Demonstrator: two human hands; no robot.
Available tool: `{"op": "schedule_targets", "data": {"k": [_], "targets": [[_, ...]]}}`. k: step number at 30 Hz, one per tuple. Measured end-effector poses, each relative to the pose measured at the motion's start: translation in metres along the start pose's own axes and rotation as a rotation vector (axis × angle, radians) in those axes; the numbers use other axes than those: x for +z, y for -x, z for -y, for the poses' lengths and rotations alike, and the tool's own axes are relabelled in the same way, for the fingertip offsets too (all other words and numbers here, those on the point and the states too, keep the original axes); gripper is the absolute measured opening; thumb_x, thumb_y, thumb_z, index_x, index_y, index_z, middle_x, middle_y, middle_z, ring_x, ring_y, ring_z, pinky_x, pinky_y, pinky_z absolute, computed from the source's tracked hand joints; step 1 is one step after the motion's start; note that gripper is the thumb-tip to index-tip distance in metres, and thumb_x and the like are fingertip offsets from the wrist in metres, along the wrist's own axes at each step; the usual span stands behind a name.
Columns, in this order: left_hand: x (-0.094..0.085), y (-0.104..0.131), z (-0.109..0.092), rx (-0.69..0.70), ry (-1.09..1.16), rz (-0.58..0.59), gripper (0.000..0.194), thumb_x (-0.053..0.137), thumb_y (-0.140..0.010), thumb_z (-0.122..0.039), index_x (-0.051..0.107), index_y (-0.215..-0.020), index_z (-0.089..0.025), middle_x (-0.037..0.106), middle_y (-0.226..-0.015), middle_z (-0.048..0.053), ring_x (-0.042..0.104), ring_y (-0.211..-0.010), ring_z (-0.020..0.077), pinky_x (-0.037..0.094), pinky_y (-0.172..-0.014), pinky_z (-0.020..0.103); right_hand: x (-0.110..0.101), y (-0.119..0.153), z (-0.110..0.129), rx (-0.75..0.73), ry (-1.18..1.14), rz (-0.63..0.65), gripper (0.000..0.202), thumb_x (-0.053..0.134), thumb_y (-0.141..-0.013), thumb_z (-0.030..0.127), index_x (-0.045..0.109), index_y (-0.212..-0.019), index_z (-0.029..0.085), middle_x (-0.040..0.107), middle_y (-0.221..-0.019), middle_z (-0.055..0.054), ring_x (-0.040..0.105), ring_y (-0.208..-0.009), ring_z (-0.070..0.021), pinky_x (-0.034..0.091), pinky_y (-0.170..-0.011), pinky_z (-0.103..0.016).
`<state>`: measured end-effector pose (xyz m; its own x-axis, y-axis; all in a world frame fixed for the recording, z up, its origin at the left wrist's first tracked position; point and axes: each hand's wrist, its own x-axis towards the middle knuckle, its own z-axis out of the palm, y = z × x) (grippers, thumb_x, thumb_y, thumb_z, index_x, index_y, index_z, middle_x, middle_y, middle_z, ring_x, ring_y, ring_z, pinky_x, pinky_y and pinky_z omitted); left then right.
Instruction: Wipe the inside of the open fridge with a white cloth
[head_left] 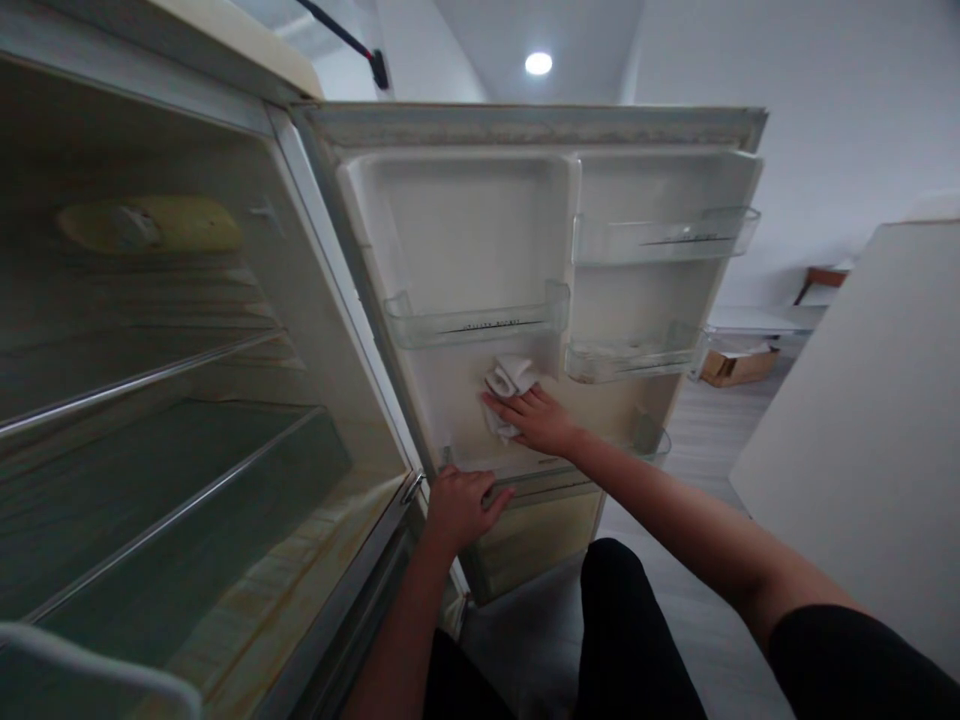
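Note:
My right hand (540, 418) presses a crumpled white cloth (511, 378) against the inner panel of the open fridge door (465, 225). Its fingers lie over the cloth, between the middle door shelf (480, 325) and the lower one. Below and to the left, my left hand (459, 505) has its fingers curled over the rim of the lower door shelf (544, 488), near the hinge side. The fingertips of that hand are partly hidden behind the rim. Yellowish stains mark the door's lower part.
At left stands the open fridge compartment (322, 300) with glass shelves (225, 455) and a yellowed lamp cover (195, 225). More clear door shelves (660, 240) line the right side of the door. A white panel (862, 400) rises at right, and a cardboard box (739, 365) sits beyond the door.

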<state>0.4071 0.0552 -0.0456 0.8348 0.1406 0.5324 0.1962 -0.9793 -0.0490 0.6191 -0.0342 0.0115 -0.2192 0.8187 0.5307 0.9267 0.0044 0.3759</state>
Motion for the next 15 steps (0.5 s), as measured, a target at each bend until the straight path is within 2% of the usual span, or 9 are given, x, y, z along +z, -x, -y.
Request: {"op": "schedule_targets", "data": {"k": [2, 4, 6, 8, 11, 15], "targets": [[0.001, -0.001, 0.000, -0.005, -0.003, 0.000, 0.044, 0.051, -0.098, -0.056, 0.064, -0.073, -0.022, 0.072, -0.069, 0.002, 0.069, -0.067, 0.0227, 0.039, -0.073, 0.039, 0.004, -0.012, 0.005, -0.135, 0.003, -0.008, 0.081, 0.068, -0.088, 0.023, 0.031, -0.160, 0.014, 0.040, -0.159, -0.017, 0.043, -0.141, -0.0315, 0.035, -0.117, -0.049], [0.001, -0.001, -0.001, -0.014, -0.005, 0.003, 0.044, 0.051, -0.098, -0.056, 0.066, -0.074, -0.021, 0.073, -0.070, 0.003, 0.069, -0.068, 0.0227, 0.039, -0.073, 0.039, 0.009, -0.030, 0.014, -0.258, 0.026, -0.032, 0.064, 0.059, -0.095, 0.018, 0.040, -0.156, 0.012, 0.045, -0.157, -0.015, 0.044, -0.142, -0.0266, 0.035, -0.118, -0.045], [0.002, -0.001, -0.001, -0.019, -0.005, 0.013, 0.044, 0.052, -0.098, -0.056, 0.067, -0.076, -0.021, 0.074, -0.071, 0.004, 0.069, -0.069, 0.0228, 0.039, -0.073, 0.040, 0.013, -0.046, 0.022, -0.334, 0.063, -0.055, 0.046, 0.050, -0.101, 0.017, 0.051, -0.147, 0.012, 0.052, -0.152, -0.013, 0.049, -0.138, -0.0230, 0.038, -0.116, -0.042], [0.002, 0.000, 0.000, -0.023, -0.004, 0.020, 0.044, 0.052, -0.097, -0.056, 0.068, -0.078, -0.021, 0.075, -0.073, 0.005, 0.070, -0.070, 0.0232, 0.040, -0.074, 0.040, 0.013, -0.054, 0.023, -0.378, 0.100, -0.072, 0.038, 0.045, -0.103, 0.016, 0.058, -0.139, 0.013, 0.057, -0.146, -0.010, 0.053, -0.133, -0.0212, 0.041, -0.112, -0.040], [0.000, 0.003, 0.003, -0.011, -0.001, 0.015, 0.042, 0.052, -0.098, -0.056, 0.069, -0.080, -0.022, 0.076, -0.077, 0.004, 0.070, -0.072, 0.0234, 0.041, -0.076, 0.040, 0.007, -0.044, 0.009, -0.430, 0.149, -0.102, 0.032, 0.046, -0.104, 0.016, 0.063, -0.131, 0.015, 0.061, -0.142, -0.008, 0.056, -0.129, -0.0193, 0.045, -0.107, -0.038], [-0.004, 0.008, 0.007, 0.022, -0.010, 0.015, 0.042, 0.052, -0.097, -0.055, 0.063, -0.072, -0.022, 0.071, -0.067, 0.002, 0.067, -0.066, 0.0212, 0.040, -0.074, 0.039, -0.014, 0.004, -0.021, -0.421, 0.224, -0.156, 0.024, 0.048, -0.104, 0.017, 0.068, -0.116, 0.018, 0.066, -0.133, -0.005, 0.059, -0.122, -0.0191, 0.048, -0.099, -0.035]]}}
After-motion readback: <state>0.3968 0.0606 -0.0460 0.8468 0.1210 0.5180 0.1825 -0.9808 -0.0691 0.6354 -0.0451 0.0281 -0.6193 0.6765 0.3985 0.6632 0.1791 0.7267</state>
